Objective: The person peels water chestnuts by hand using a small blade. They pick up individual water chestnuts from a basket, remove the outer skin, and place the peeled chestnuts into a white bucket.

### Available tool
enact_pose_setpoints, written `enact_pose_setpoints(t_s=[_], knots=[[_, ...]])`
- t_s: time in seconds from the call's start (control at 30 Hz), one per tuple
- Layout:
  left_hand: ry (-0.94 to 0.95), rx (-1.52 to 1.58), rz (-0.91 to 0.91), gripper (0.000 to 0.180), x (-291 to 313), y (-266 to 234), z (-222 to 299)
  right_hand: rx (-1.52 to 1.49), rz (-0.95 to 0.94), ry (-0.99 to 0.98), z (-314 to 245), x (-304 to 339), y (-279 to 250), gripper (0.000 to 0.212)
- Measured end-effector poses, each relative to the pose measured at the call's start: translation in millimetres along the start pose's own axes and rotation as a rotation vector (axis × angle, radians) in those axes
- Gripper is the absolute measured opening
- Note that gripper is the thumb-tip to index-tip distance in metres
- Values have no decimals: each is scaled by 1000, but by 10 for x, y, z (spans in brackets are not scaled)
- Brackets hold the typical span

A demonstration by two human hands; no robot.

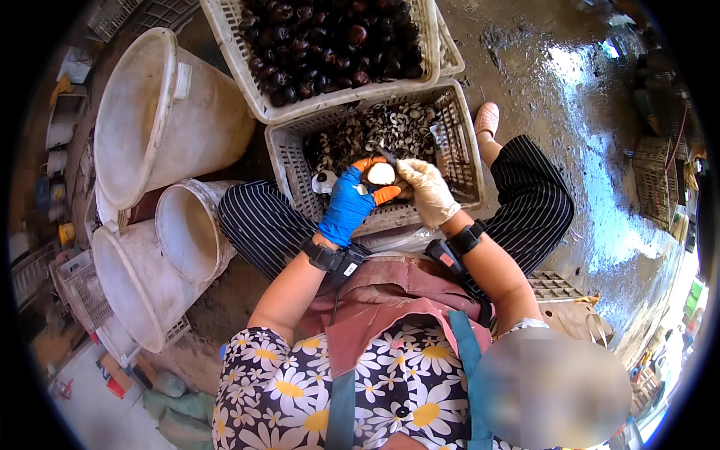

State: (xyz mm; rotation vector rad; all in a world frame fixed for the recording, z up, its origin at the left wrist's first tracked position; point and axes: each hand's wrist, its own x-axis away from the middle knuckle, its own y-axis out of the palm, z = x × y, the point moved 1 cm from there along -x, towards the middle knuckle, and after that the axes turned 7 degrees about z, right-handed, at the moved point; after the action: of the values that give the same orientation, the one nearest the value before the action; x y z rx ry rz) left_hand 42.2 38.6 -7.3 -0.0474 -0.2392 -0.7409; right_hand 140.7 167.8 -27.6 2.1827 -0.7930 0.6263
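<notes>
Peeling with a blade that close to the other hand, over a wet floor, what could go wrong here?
The knife in the right hand works right beside the left hand fingers gripping the peeled white piece, so a slip might cut the glove. The floor looks wet and could be slippery.

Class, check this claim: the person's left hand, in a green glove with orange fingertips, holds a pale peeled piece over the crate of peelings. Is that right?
Not quite. The head view shows the left hand in a blue glove with orange fingertips, not green. It does hold the pale peeled piece over the crate of peelings.
</notes>
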Motion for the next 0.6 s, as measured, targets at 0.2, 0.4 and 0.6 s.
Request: enact_pose_setpoints(t_s=[0.2,0.4,0.6], knots=[[239,-620,-52,59,-72,-183,168,-4,-88,-78,-101,27,202,15],[-12,-361,-140,46,-39,-188,162,216,-30,-177,-296,191,421,8],[-253,61,-70,48,-23,-178,-29,335,118,-252,-236,170,82,12]])
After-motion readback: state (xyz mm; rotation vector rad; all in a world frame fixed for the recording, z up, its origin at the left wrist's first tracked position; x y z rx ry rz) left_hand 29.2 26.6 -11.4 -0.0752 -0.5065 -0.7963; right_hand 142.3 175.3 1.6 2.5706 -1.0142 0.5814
